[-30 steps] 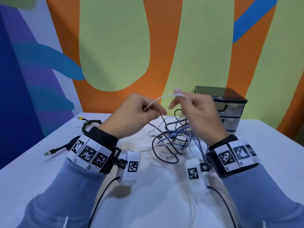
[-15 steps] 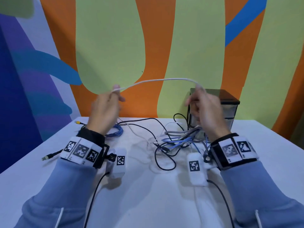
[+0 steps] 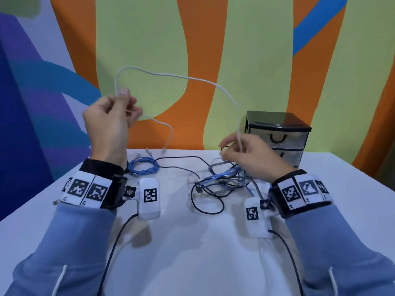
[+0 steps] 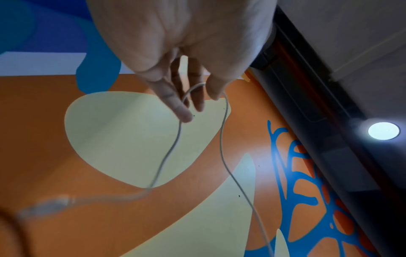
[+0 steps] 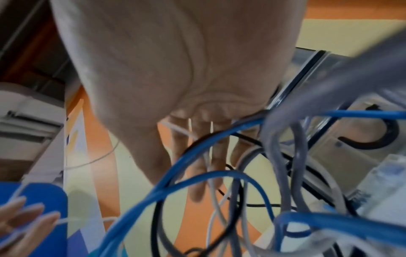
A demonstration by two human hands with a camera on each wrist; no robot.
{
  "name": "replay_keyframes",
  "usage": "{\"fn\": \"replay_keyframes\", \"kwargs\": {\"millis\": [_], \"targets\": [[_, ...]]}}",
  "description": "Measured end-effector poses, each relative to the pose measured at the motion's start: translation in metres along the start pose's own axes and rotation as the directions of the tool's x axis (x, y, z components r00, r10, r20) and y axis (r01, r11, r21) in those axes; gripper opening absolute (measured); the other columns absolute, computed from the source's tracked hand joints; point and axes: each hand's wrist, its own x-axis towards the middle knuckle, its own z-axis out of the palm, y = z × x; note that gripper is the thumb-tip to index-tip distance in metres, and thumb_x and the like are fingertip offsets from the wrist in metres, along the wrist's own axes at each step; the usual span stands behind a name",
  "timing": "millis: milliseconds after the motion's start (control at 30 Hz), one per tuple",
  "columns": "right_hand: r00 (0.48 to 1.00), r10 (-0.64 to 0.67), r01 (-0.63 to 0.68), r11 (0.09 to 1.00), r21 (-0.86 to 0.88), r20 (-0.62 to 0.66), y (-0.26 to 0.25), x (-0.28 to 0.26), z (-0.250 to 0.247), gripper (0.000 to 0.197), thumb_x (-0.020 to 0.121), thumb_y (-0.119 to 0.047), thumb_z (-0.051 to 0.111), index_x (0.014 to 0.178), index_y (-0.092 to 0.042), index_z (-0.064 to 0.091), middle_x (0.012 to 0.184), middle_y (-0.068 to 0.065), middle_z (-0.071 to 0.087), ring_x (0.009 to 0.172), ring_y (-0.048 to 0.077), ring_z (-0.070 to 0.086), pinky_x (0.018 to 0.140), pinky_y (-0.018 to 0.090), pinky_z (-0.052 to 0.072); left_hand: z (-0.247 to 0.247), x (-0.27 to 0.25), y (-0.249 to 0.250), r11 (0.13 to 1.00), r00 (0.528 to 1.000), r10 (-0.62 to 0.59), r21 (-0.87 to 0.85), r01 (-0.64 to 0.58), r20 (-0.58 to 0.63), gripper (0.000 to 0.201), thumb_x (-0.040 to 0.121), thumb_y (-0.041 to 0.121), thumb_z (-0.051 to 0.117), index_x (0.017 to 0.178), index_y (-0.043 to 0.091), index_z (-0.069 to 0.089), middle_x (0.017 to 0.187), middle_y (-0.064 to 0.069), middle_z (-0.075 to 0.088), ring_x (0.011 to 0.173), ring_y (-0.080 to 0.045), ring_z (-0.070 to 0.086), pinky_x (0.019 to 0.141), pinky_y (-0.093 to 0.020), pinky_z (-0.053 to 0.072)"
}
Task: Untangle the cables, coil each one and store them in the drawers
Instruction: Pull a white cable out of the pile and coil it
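Note:
My raised left hand pinches a thin white cable between thumb and fingers; the left wrist view shows the cable bent over by the fingertips of that hand. The cable's free plug end dangles below. From there the cable arcs right and down into my right hand, which holds it just above the tangle of blue, grey and black cables. In the right wrist view, my right hand sits among blue cable loops. A coiled blue cable lies apart.
A small black-topped drawer unit with clear drawers, both visible ones closed, stands at the table's back right, just behind my right hand. The white table ends at a painted wall. Black wrist-camera leads trail toward me.
My left hand rose and drifted left, drawing more white cable out. My right hand dropped toward the tangle. The arc between the hands grew taller and the plug end now hangs free.

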Motion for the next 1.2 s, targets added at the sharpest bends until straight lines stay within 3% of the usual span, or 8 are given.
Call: {"fn": "replay_keyframes", "kwargs": {"millis": [100, 233, 433, 600, 700, 800, 1000, 1200], "targets": [[0.991, 0.026, 0.007, 0.968, -0.252, 0.128, 0.006, -0.002, 0.007, 0.006, 0.096, -0.032, 0.071, 0.099, -0.034, 0.075, 0.087, -0.007, 0.076, 0.089, 0.013, 0.071, 0.088, 0.039, 0.058, -0.005, 0.004, 0.005, 0.977, 0.975, 0.215, 0.024, -0.214, -0.048, 0.018, 0.103, 0.025, 0.068, 0.090, 0.016, 0.075, 0.095, -0.010, 0.073, 0.090, -0.022, 0.072, 0.098, -0.043, 0.061], [0.997, -0.007, 0.032, 0.943, -0.330, 0.074, 0.005, -0.001, 0.011, 0.015, 0.097, -0.033, 0.069, 0.088, -0.029, 0.080, 0.080, -0.007, 0.076, 0.082, 0.012, 0.070, 0.081, 0.035, 0.059, -0.005, 0.000, 0.013, 0.920, 0.936, 0.350, 0.174, -0.350, 0.031, 0.014, 0.101, 0.032, 0.069, 0.097, 0.027, 0.081, 0.103, -0.010, 0.073, 0.093, -0.031, 0.072, 0.086, -0.044, 0.061], [0.950, -0.110, 0.112, 0.994, -0.009, -0.293, 0.002, 0.003, 0.009, 0.028, 0.102, -0.046, 0.062, 0.111, -0.025, 0.079, 0.068, -0.002, 0.075, 0.067, 0.022, 0.074, 0.076, 0.050, 0.062, 0.006, -0.023, 0.017, 0.843, 0.913, 0.057, 0.470, -0.261, 0.405, 0.018, 0.098, 0.019, 0.064, 0.105, 0.024, 0.079, 0.073, -0.005, 0.072, 0.052, -0.020, 0.063, 0.057, -0.026, 0.050], [0.926, -0.091, 0.155, 0.977, 0.148, -0.368, -0.003, 0.002, 0.006, 0.027, 0.104, -0.044, 0.061, 0.117, -0.026, 0.077, 0.066, 0.009, 0.073, 0.067, 0.031, 0.073, 0.068, 0.049, 0.065, 0.008, -0.022, 0.001, 0.682, 0.891, -0.041, 0.664, -0.306, 0.452, 0.075, 0.094, 0.057, 0.072, 0.158, 0.040, 0.038, 0.117, 0.006, 0.067, 0.104, -0.015, 0.069, 0.095, -0.040, 0.052], [0.931, -0.095, 0.168, 0.969, 0.183, -0.352, -0.009, -0.001, 0.007, 0.026, 0.104, -0.043, 0.060, 0.118, -0.029, 0.076, 0.067, 0.012, 0.073, 0.062, 0.029, 0.071, 0.062, 0.043, 0.063, 0.014, -0.027, -0.002, 0.639, 0.860, 0.127, 0.623, -0.452, 0.494, 0.061, 0.093, 0.052, 0.075, 0.148, 0.040, 0.053, 0.128, 0.001, 0.048, 0.120, -0.018, 0.053, 0.103, -0.034, 0.045], [0.961, -0.117, 0.188, 0.941, 0.283, -0.250, -0.015, -0.004, 0.010, 0.027, 0.105, -0.037, 0.060, 0.125, -0.025, 0.074, 0.073, 0.016, 0.073, 0.059, 0.026, 0.068, 0.064, 0.047, 0.064, 0.027, -0.041, 0.000, 0.660, 0.769, 0.210, 0.492, -0.567, 0.604, 0.016, 0.093, 0.041, 0.078, 0.106, 0.031, 0.080, 0.100, 0.009, 0.065, 0.085, -0.006, 0.060, 0.078, -0.023, 0.046], [0.971, -0.184, 0.235, 0.849, 0.473, -0.152, -0.025, -0.005, 0.014, 0.033, 0.107, -0.023, 0.057, 0.137, -0.014, 0.067, 0.087, 0.029, 0.066, 0.064, 0.029, 0.068, 0.061, 0.028, 0.057, 0.050, -0.068, -0.026, 0.706, 0.487, -0.293, 0.530, -0.470, 0.823, 0.021, 0.099, 0.030, 0.063, 0.086, 0.018, 0.075, 0.067, 0.000, 0.063, 0.075, -0.022, 0.065, 0.069, -0.039, 0.048], [0.972, -0.176, 0.233, 0.830, 0.506, -0.159, -0.025, -0.004, 0.012, 0.033, 0.106, -0.021, 0.058, 0.139, -0.017, 0.064, 0.091, 0.010, 0.072, 0.083, 0.026, 0.071, 0.085, 0.038, 0.062, 0.047, -0.068, -0.032, 0.783, 0.569, -0.286, 0.530, -0.325, 0.771, 0.017, 0.101, 0.020, 0.069, 0.085, 0.015, 0.072, 0.067, -0.001, 0.069, 0.063, -0.024, 0.060, 0.063, -0.037, 0.047]]}}
